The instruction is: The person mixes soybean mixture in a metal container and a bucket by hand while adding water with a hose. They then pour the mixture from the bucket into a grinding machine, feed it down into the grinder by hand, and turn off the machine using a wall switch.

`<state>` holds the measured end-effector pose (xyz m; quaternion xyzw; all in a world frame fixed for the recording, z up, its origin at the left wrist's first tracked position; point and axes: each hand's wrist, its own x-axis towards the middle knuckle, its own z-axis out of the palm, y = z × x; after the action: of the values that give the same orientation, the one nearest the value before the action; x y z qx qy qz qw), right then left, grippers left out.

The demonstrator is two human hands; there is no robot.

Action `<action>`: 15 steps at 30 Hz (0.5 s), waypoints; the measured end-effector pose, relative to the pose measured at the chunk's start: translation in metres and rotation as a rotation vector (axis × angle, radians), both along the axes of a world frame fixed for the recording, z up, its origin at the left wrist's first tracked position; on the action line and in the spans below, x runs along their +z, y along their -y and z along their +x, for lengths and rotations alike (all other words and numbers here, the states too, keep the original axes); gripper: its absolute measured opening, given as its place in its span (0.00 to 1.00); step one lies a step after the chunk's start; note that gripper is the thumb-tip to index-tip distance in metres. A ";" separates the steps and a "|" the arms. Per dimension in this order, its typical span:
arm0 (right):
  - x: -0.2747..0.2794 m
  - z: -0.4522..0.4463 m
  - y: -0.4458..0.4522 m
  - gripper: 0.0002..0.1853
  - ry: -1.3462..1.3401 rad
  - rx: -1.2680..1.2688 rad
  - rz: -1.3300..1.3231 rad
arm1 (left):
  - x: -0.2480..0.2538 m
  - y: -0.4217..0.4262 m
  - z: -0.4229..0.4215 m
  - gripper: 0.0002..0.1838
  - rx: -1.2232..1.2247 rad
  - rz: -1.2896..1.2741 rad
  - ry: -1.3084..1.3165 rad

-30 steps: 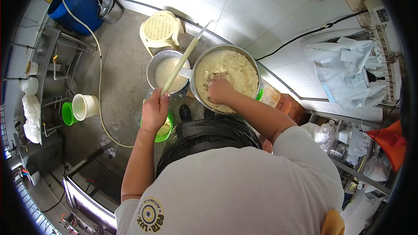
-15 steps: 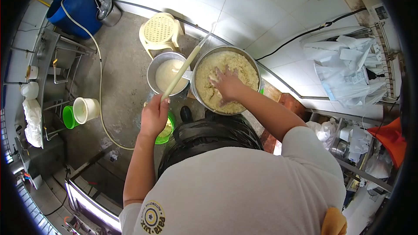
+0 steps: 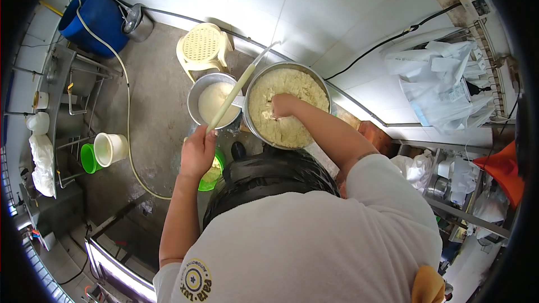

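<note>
Left grip [image 3: 197,148] grasps the rod [image 3: 234,91], left of the pot [image 3: 286,65]. Right grip [image 3: 284,105] contacts the mash [image 3: 295,130] inside the pot; finger closure cannot be determined. Left of the pot: pan [image 3: 193,101], crossed by the rod; stool [image 3: 202,45] beyond; green bucket [image 3: 208,186] nearer the body.

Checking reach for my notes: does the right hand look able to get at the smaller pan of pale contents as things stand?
Probably yes, around an obstacle: the right hand is in the crumbly mass in the larger pot, and the pale pole in the left hand slants across the smaller pan.
</note>
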<state>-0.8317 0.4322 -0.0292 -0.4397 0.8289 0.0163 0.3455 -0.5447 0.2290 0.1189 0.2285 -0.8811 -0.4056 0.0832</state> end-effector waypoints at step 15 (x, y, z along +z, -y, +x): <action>0.015 0.059 -0.014 0.28 -0.120 0.089 0.018 | -0.003 -0.005 -0.005 0.16 0.002 0.036 0.054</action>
<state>-0.7732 0.4458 -0.0145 -0.4715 0.8274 0.0652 0.2980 -0.5497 0.2341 0.1162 0.2417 -0.8754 -0.4149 0.0556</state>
